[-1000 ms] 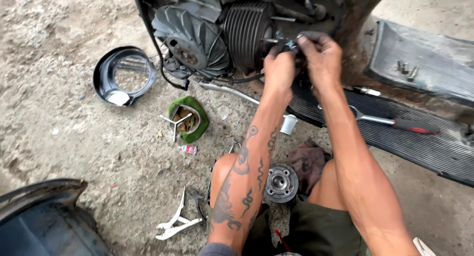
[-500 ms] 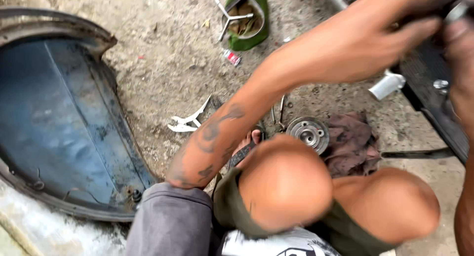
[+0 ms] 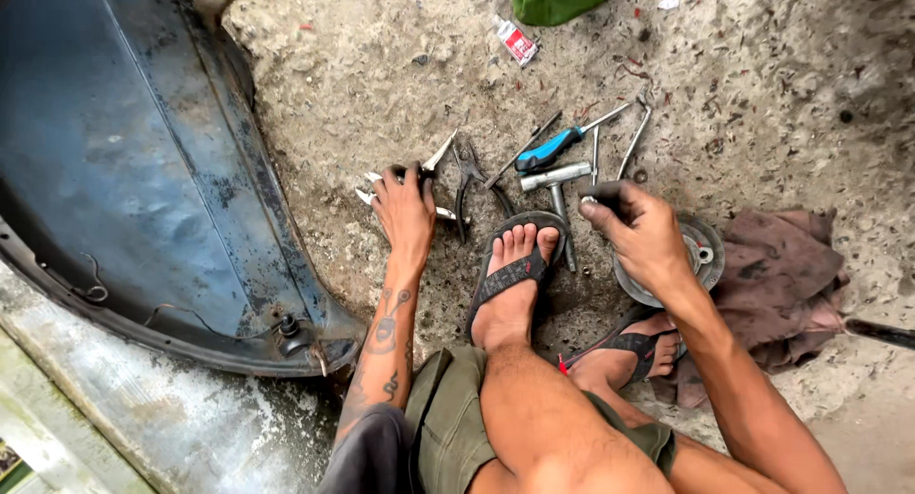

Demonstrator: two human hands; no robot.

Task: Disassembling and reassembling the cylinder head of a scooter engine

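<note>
1. At the far left of my view lies a big dark blue body panel (image 3: 124, 170), curved, its rim resting on the concrete floor (image 3: 362, 75) beside a pale ledge.
2. Next I see the left hand (image 3: 405, 208), tattooed forearm stretched forward, pressed down on a flat silver multi-armed wrench (image 3: 438, 159). The fingers are curled over the tool's dark middle, so I read the hand as closed on it, though the wrench lies on the ground, not lifted.
3. Just right of that hand lie black pliers (image 3: 469, 181), handles pointing towards me, close to the wrench but apart from it.
4. Beyond them sits a blue-handled screwdriver (image 3: 553, 147), a thin dark rod beside it, and a silver T-shaped socket wrench (image 3: 558, 184) whose shaft runs down beside a sandalled foot (image 3: 515, 265).
5. The right hand (image 3: 643, 232) hovers above a round metal hub (image 3: 701, 256), fingers pinched around a small dark part (image 3: 602, 195); I cannot tell what that part is.
6. The hub lies partly on a brown rag (image 3: 791, 275), with the other sandalled foot just below it.
7. At the top edge I see a green container (image 3: 562, 0) and a small red-and-white packet (image 3: 518, 42).
</note>
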